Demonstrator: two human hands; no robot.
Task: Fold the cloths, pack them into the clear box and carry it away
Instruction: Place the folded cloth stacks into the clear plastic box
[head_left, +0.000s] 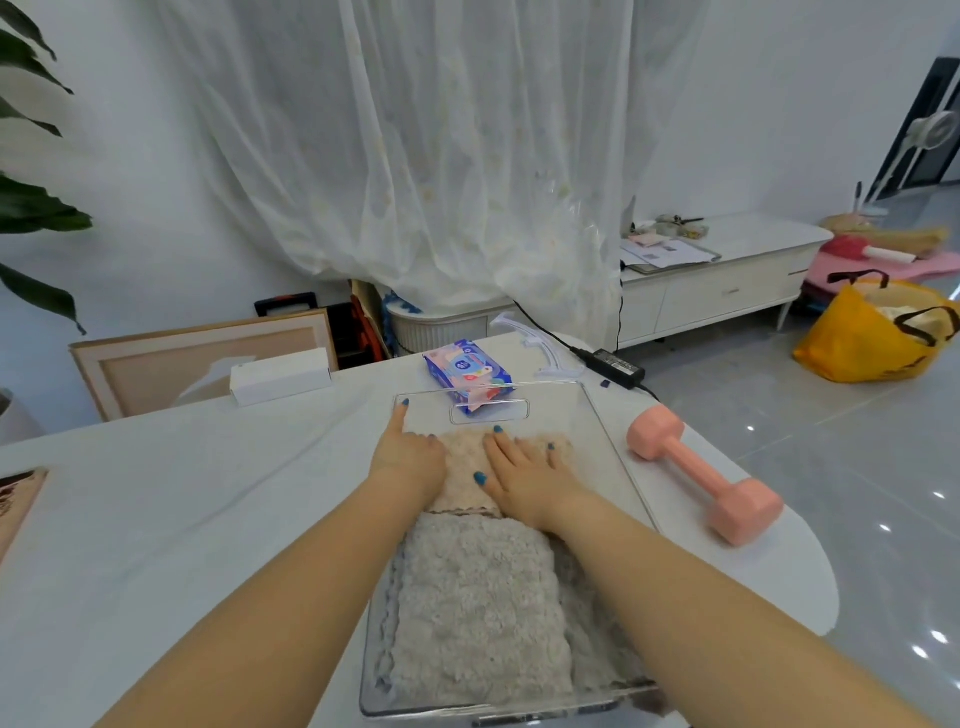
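Pinkish cloth (462, 462), seemingly, beneath right hand (530, 480)

A clear box (566, 415) stands on the desk (182, 493), holding a near cloth (478, 608) and a far cloth (462, 478), the left hand (408, 457) and right hand (524, 473) resting on the far one. A wipes pack (467, 371) lies just beyond the box's far wall, a dumbbell (701, 483) just right of it, a power adapter (618, 364) far right.

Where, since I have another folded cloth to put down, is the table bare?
Widest bare patch: the tabletop left of the clear box, in front of the white carton. A narrow strip runs between the box and the pink dumbbell. Behind the box it is crowded: wipes pack, power adapter.
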